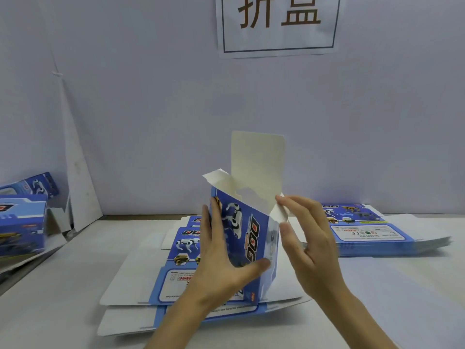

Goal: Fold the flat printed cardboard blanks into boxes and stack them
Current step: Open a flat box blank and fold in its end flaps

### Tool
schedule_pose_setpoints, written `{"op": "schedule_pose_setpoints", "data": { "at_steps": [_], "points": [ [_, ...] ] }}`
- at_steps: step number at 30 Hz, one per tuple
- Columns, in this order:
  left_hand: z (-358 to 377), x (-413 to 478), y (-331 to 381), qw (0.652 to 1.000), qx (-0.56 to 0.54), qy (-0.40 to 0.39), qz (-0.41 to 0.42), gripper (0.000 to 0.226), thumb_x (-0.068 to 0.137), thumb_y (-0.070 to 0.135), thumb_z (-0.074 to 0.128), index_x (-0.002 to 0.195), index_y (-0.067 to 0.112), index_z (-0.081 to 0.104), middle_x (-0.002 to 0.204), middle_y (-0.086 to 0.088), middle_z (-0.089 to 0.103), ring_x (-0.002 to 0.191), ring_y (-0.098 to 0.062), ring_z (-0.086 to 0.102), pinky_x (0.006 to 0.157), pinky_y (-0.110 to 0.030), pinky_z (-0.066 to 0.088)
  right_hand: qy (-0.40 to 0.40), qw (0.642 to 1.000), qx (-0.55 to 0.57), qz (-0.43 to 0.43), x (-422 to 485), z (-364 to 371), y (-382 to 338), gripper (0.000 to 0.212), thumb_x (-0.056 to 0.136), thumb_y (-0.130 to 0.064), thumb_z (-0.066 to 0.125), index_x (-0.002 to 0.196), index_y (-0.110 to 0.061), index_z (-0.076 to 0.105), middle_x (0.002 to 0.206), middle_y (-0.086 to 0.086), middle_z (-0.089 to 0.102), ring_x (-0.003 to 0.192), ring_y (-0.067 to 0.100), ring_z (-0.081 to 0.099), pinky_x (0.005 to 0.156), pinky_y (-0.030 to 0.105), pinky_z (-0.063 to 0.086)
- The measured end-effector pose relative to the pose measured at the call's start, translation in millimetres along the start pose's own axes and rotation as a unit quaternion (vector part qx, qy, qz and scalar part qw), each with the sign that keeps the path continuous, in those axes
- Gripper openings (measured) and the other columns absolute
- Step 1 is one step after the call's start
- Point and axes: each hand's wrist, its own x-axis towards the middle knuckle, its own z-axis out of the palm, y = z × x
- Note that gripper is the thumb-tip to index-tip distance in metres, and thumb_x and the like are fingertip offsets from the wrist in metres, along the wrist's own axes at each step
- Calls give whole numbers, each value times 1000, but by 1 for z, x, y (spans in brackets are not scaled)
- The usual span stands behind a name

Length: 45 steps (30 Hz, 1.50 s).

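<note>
Covering the box (247, 230), left hand (221, 258) hides its lower print.

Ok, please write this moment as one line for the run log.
left hand: holds blue box upright | right hand: on side flap | lid: open

left hand (221, 255): fingers clasped | right hand (305, 238): fingers spread
</note>
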Motion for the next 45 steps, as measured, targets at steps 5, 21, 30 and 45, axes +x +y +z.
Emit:
{"op": "schedule_pose_setpoints", "data": {
  "at_steps": [5,21,30,45],
  "points": [
    [7,-4,-4,992,99,44,58,121,70,60,71,120,63,-40,144,36,-14,145,-10,2,110,-39,33,-11,1000,22,-13,0,0,-8,32,94,-50,39,114,-30,55,114,-5,54,109,2,51,82,8,43],
    [-16,6,-9,998,41,50,14,132,38,61,84,110,78,-26,107,34,17,123,-3,29,101,-33,40,-82,988,-72,107,114,1,-19,21,88,-32,64,84,-11,65,66,-9,59,57,6,50,50,11,35],
    [-7,5,-18,997,46,54,31,127,41,67,76,121,71,-22,112,34,14,122,16,26,81,-2,39,-105,717,251,642,58,0,35,15,86,-16,57,72,-14,51,57,2,45,57,14,42,54,24,28],
    [-9,3,-15,997,59,42,31,122,46,65,79,127,64,-13,124,35,14,120,22,21,98,-27,43,-153,653,366,645,47,1,33,3,71,-9,57,70,-11,56,52,2,48,38,10,41,39,16,29]
  ]
}}
